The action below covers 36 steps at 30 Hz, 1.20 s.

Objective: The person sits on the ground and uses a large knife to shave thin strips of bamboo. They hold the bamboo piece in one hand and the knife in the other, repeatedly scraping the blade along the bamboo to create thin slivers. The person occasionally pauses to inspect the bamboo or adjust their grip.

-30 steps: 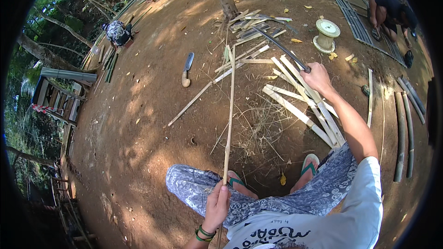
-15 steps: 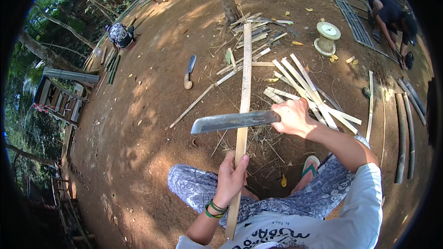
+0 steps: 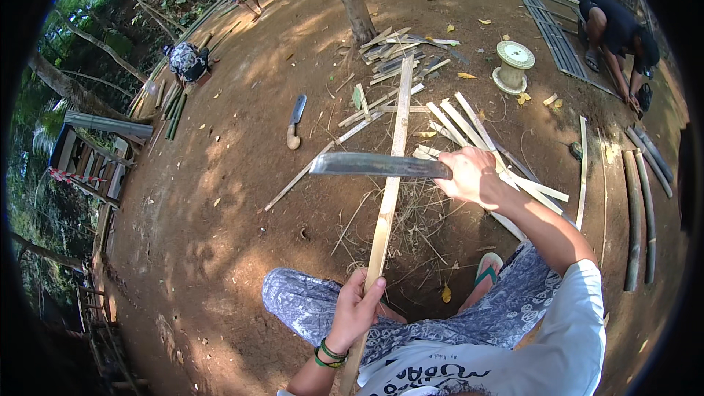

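Note:
My left hand [image 3: 356,309] is closed around a long, pale bamboo strip [image 3: 389,213], its thumb lying along the upper face. The strip slopes from beside my body up and away, leaning a little right at its far end. In my right hand [image 3: 469,174] is the handle of a machete [image 3: 381,166], wrapped by my fingers. Its broad dark blade points left and lies across the strip, well beyond my left hand. Whether the edge touches the strip I cannot tell.
A second knife [image 3: 296,122] with a wooden handle lies on the dirt. Split bamboo strips [image 3: 469,128] are heaped ahead, near a tree trunk [image 3: 354,4]. A cream spool [image 3: 512,67] stands right of them. Bamboo poles [image 3: 632,220] lie far right. Three other people are farther off.
The strip's far end has swung right and its near end left. My left hand has moved slightly down and left with it. The machete blade is now more level and a little higher.

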Available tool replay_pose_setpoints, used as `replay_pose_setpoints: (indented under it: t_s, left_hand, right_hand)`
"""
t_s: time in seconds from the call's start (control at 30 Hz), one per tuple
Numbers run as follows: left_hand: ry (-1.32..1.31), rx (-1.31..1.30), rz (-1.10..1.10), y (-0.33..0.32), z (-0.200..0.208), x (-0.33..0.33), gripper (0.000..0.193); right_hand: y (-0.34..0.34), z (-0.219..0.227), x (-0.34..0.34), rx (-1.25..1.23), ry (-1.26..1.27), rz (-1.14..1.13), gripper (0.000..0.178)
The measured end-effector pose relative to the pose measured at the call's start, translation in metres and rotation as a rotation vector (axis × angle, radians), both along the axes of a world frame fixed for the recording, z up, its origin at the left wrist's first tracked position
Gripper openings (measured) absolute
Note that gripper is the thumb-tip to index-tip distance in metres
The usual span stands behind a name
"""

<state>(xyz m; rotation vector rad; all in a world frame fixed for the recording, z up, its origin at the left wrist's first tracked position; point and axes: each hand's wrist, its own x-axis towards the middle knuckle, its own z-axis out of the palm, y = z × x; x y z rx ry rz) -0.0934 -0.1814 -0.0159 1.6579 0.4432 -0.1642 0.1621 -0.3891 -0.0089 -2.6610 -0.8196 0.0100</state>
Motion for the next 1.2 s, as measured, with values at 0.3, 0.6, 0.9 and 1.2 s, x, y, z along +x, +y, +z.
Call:
replay_pose_setpoints:
  t_s: [0.3,0.6,0.9,1.2]
  left_hand:
    - [0.084,-0.18,-0.031,0.012,0.002,-0.033,0.025]
    - [0.282,-0.276,-0.006,0.015,-0.022,-0.078,0.025]
    - [0.287,-0.238,0.226,0.024,-0.056,-0.07,0.024]
    - [0.274,-0.184,0.394,0.029,-0.06,-0.08,0.025]
  right_hand:
    - [-0.025,-0.033,0.049,0.218,-0.116,-0.074,0.023]
    - [-0.025,-0.057,0.111,0.035,0.19,-0.396,0.035]
    - [0.138,-0.089,0.093,-0.328,0.378,-0.162,0.039]
    - [0.206,-0.091,0.067,-0.186,0.442,-0.191,0.04]
